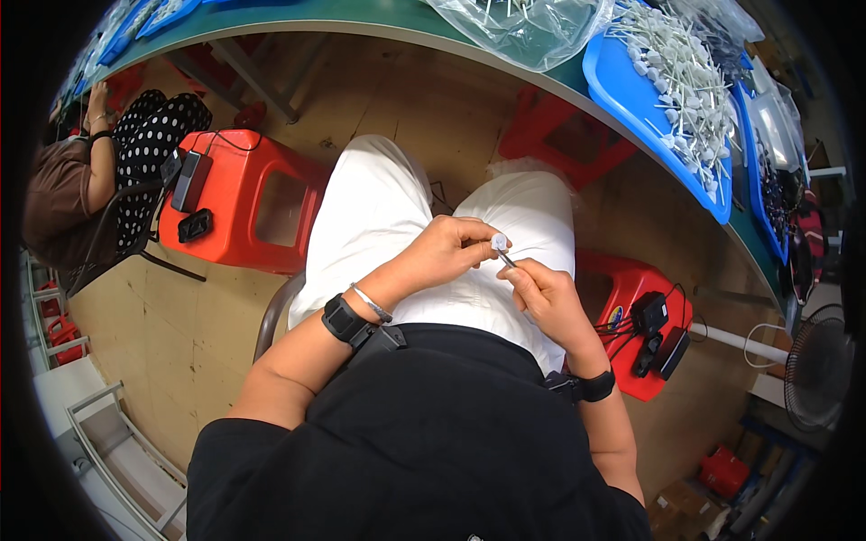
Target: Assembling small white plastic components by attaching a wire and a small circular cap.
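Note:
Above my lap, my left hand (pixel 437 255) pinches a small white plastic piece (pixel 499 242) between thumb and fingers. My right hand (pixel 555 302) is closed around a thin dark metal tool (pixel 507 259), possibly tweezers, whose tip meets the white piece. The two hands almost touch. Fingers hide part of both things. Up on the table to the right, a blue tray (pixel 622 97) carries a heap of similar white pieces (pixel 686 90) with thin stems.
A green table (pixel 379 13) curves across the far side, with a clear plastic bag (pixel 532 36) on it. Red stools (pixel 230 221) holding black devices stand on both sides. A person (pixel 77 194) sits at far left; a fan (pixel 816 370) stands at right.

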`<state>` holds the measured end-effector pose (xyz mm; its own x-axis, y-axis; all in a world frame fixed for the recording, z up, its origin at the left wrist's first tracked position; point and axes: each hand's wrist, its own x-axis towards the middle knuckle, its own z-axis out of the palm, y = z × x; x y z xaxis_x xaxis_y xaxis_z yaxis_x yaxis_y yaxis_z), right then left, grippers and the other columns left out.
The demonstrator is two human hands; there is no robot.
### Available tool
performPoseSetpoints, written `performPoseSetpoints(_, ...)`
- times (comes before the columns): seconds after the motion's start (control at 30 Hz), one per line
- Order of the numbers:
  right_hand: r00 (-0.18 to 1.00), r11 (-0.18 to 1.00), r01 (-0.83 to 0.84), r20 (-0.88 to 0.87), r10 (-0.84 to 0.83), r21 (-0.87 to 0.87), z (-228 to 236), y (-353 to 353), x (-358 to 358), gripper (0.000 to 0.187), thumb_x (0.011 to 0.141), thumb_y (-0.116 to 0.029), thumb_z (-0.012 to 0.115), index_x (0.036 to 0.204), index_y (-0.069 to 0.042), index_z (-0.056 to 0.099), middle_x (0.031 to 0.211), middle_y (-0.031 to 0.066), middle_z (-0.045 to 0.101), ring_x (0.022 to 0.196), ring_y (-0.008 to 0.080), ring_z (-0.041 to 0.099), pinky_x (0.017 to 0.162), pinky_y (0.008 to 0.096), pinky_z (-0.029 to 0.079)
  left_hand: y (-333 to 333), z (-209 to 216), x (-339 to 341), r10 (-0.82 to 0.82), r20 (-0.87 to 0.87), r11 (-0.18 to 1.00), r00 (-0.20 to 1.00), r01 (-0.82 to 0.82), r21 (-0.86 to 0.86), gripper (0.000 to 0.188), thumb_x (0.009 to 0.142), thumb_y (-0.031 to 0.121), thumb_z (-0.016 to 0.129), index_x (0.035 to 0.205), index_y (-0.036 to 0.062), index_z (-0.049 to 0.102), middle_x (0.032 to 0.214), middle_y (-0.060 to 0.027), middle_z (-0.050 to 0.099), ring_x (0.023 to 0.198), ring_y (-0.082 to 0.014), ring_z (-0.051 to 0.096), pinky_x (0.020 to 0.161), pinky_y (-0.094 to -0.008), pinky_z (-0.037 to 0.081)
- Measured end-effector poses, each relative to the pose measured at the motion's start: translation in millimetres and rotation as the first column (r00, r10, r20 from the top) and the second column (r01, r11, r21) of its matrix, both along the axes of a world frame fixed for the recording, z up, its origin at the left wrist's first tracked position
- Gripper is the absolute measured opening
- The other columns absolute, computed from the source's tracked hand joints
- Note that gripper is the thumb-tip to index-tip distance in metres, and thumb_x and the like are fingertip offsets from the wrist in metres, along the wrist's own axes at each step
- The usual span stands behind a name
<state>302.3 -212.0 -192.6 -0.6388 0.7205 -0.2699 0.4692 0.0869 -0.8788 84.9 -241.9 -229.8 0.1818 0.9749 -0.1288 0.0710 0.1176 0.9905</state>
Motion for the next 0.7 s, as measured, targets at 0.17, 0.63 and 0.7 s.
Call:
performPoseSetpoints(0.17, 0.998, 0.888, -0.020, 0.059, -0.008, 0.459, -4.9, -7.0, -5.8, 0.017, 0.096, -0.020, 0.065, 0.102, -0.005, 0.068, 0.073, 0.0114, 0.068, 0.058, 0.0258, 0.065, 0.054, 0.0339, 0.050, -0.5, -1.7, 1.2, 0.021, 0.006, 1.000, 1.000, -0.021, 0.017, 0.019, 0.097, 0.016, 0.066, 0.109, 0.0035, 0.075, 0.082, -0.0034, 0.066, 0.070, -0.0073, 0.058, 0.062, -0.0242, 0.047)
performPoseSetpoints(0.63, 0.996, 0.702, -0.051, 0.086, -0.015, 0.710, -4.3, -5.3, -6.3, 0.015, 0.092, -0.019, 0.069, 0.094, -0.003, 0.067, 0.077, 0.0104, 0.070, 0.060, 0.0256, 0.067, 0.052, 0.0347, 0.051, -0.6, -2.3, 1.6, 0.026, -0.014, 0.999, 1.000, -0.026, -0.024, 0.021, 0.097, 0.019, 0.067, 0.108, 0.0033, 0.075, 0.082, -0.0037, 0.066, 0.069, -0.0075, 0.060, 0.062, -0.0237, 0.048)
performPoseSetpoints(0.7, 0.997, 0.705, -0.033, 0.074, -0.028, 0.708, -4.5, -5.6, -7.0, 0.015, 0.092, -0.018, 0.069, 0.093, -0.003, 0.067, 0.076, 0.0102, 0.070, 0.060, 0.0253, 0.067, 0.052, 0.0343, 0.051, -0.8, -2.0, 1.7, 0.028, -0.015, 0.999, 1.000, -0.028, -0.018, 0.021, 0.097, 0.019, 0.067, 0.108, 0.0033, 0.075, 0.082, -0.0037, 0.066, 0.069, -0.0076, 0.060, 0.062, -0.0237, 0.049)
